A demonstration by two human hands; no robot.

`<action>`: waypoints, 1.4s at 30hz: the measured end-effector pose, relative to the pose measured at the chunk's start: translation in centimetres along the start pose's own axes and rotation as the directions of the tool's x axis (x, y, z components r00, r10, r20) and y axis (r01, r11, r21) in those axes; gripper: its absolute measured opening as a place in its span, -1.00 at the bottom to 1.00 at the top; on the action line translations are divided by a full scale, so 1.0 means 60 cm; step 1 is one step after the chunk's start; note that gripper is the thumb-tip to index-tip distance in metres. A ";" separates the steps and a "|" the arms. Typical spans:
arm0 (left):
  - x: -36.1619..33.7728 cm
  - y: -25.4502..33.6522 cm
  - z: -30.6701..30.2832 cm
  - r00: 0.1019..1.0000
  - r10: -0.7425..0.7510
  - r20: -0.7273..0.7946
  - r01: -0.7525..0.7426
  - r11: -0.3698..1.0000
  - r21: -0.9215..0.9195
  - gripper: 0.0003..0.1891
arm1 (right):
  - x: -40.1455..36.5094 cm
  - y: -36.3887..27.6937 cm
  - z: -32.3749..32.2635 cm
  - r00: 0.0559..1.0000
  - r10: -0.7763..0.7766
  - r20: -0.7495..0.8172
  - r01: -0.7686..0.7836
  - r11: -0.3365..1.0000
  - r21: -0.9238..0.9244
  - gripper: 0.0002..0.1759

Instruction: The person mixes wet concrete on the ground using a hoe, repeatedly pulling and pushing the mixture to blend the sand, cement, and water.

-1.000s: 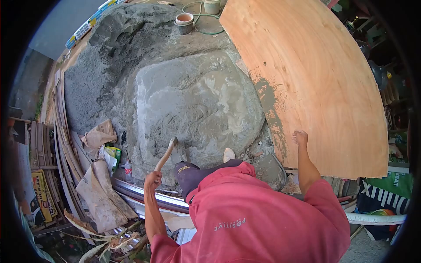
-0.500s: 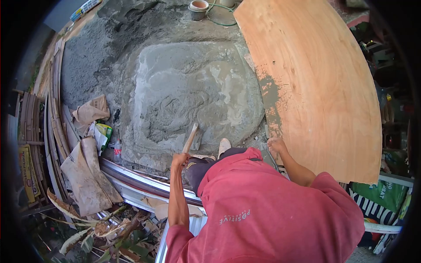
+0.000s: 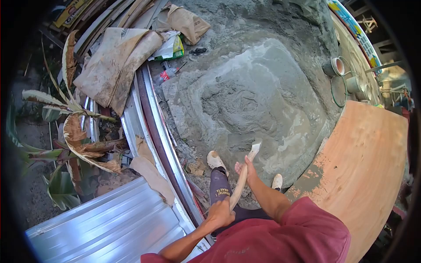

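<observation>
Grey wet mortar (image 3: 258,96) lies in a broad, flattened heap on the ground, churned at the middle and smeared smooth on the flanks. The wooden handle (image 3: 240,182) of a mixing tool slopes from the person's waist down to the near edge of the heap, where its pale end meets the mix; the blade cannot be made out. The left hand (image 3: 220,213) has its grip closed on the upper end of the handle. The right hand (image 3: 245,168) is wrapped round the shaft lower down, nearer the mortar. A shoe (image 3: 215,160) stands on each side of the handle at the heap's near edge. A plywood sheet (image 3: 372,166), splashed grey along one border, touches the heap on the person's right. Empty cement bags (image 3: 114,65) and a curved metal rail (image 3: 149,114) line the opposite edge, and buckets (image 3: 335,66) stand at the far side.

The work in hand appears to be turning the mix. Done well, it likely calls for hands kept well apart, the lower one steering. The tool should bite under the stiff rim and fold it toward the wet centre, with both feet clear of the stroke.
</observation>
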State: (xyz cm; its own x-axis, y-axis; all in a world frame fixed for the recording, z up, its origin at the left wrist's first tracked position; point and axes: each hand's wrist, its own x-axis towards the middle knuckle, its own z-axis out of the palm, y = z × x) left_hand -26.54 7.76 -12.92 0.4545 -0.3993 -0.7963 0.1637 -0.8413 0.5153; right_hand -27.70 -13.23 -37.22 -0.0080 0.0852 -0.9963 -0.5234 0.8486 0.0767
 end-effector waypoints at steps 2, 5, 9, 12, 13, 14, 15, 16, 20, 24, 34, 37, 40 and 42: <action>0.009 -0.042 0.056 0.999 -0.023 -0.028 0.021 0.998 -0.059 -0.50 | 0.151 -0.018 -0.013 0.970 -0.154 0.188 0.169 0.983 -0.066 -0.74; 0.038 -0.043 0.186 0.980 -0.134 -0.149 0.081 0.944 -0.320 -0.50 | 0.121 -0.049 0.018 0.978 -0.185 0.097 0.202 0.956 -0.213 -0.75; 0.162 -0.021 0.331 0.902 -0.161 -0.401 -0.110 0.812 -0.573 -0.50 | 0.140 -0.144 0.083 0.926 -0.218 0.308 0.337 0.845 -0.414 -0.78; 0.367 -0.039 0.323 0.986 -0.056 0.155 0.163 0.199 -0.966 -0.49 | 0.173 -0.240 0.209 0.849 -0.218 0.480 0.455 0.764 -0.457 -0.78; 0.419 -0.028 0.275 0.996 -0.088 0.030 0.052 0.255 -0.966 -0.55 | 0.195 -0.271 0.254 0.831 -0.220 0.511 0.481 0.745 -0.463 -0.78; 0.469 -0.015 0.234 0.989 -0.111 -0.095 -0.055 0.316 -0.947 -0.60 | 0.217 -0.298 0.298 0.811 -0.224 0.540 0.509 0.726 -0.463 -0.78; 0.553 -0.021 0.249 0.787 -0.120 -0.605 -0.449 0.561 -0.695 -0.67 | 0.233 -0.321 0.338 0.780 -0.274 0.562 0.590 0.621 -0.517 -0.78; 0.612 -0.017 0.217 0.756 -0.179 -0.630 -0.421 0.603 -0.677 -0.71 | 0.248 -0.339 0.367 0.750 -0.315 0.581 0.652 0.502 -0.568 -0.78; 0.771 0.006 0.121 0.763 -0.310 -0.567 -0.252 0.664 -0.704 -0.67 | 0.324 -0.393 0.398 0.695 -0.407 0.593 0.683 0.116 -0.721 -0.82; 0.831 0.021 0.244 0.858 -0.279 -0.432 -0.231 0.542 -0.808 -0.65 | 0.385 -0.419 0.293 0.734 -0.424 0.531 0.544 -0.101 -0.833 -0.82; 0.748 0.163 0.543 0.942 -0.257 -0.217 -0.060 0.506 -0.861 -0.65 | 0.362 -0.446 -0.080 0.864 -0.344 0.368 0.431 0.129 -0.893 -0.86; 0.691 0.207 0.596 0.969 -0.207 -0.133 -0.031 0.435 -0.900 -0.60 | 0.312 -0.438 -0.175 0.860 -0.380 0.340 0.434 0.196 -0.880 -0.76; 0.617 0.231 0.648 0.988 -0.155 -0.029 0.041 0.431 -0.901 -0.65 | 0.260 -0.405 -0.269 0.876 -0.401 0.268 0.399 0.291 -0.870 -0.75; 0.565 0.235 0.665 0.990 -0.138 0.038 0.085 0.349 -0.933 -0.61 | 0.219 -0.373 -0.314 0.886 -0.411 0.216 0.376 0.362 -0.853 -0.74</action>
State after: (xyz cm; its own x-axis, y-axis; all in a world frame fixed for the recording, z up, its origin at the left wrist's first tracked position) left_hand -43.75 -32.19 -45.29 0.3936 -0.2933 -0.8712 0.9128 0.0128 0.4081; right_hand -32.17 -40.94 -52.71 0.3920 -0.1605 -0.9059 -0.9193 -0.1063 -0.3790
